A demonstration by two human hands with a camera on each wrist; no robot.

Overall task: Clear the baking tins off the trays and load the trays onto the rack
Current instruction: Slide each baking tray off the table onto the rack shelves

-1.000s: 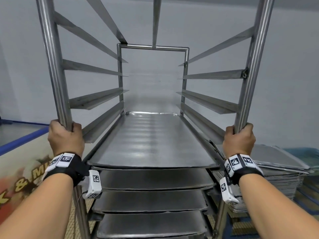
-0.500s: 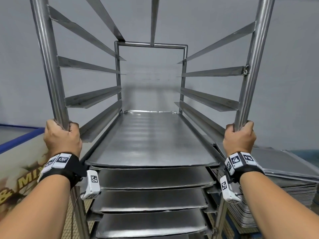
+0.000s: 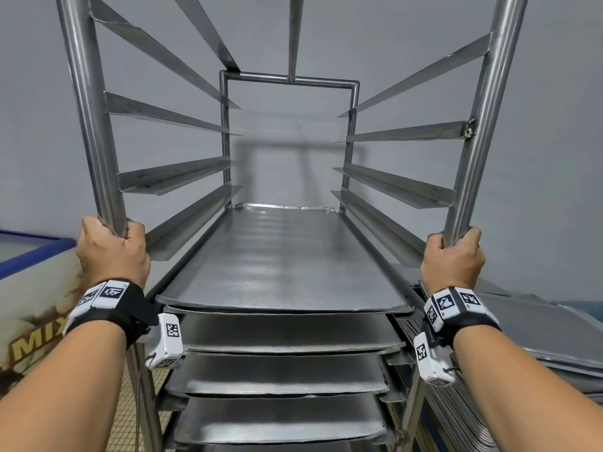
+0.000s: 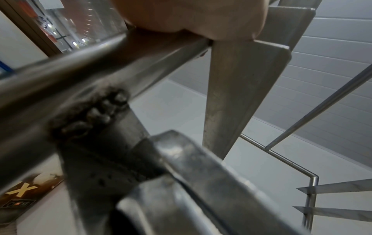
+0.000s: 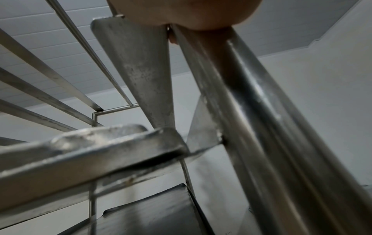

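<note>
Both hands are wrapped around the front uprights of the steel rack (image 3: 470, 132) — the left hand (image 3: 112, 252) fisted on the left post, the right hand (image 3: 453, 262) fisted on the right post, each just above the level of the top loaded tray (image 3: 284, 259). That tray lies flat on its side runners and reaches to the rack's back edge; more trays (image 3: 280, 373) sit on the runners below it, front edges roughly in line, and the runners above stand bare. Outside the rack's right side lies a stack of flat trays (image 3: 538, 340), close by the right post. Behind the left post is a chest-like cabinet with a blue rim (image 3: 32, 256) and printed lettering. Plain pale wall (image 3: 554, 158) surrounds the rack; small beige floor tiles (image 3: 129, 415) show low at the left.
</note>
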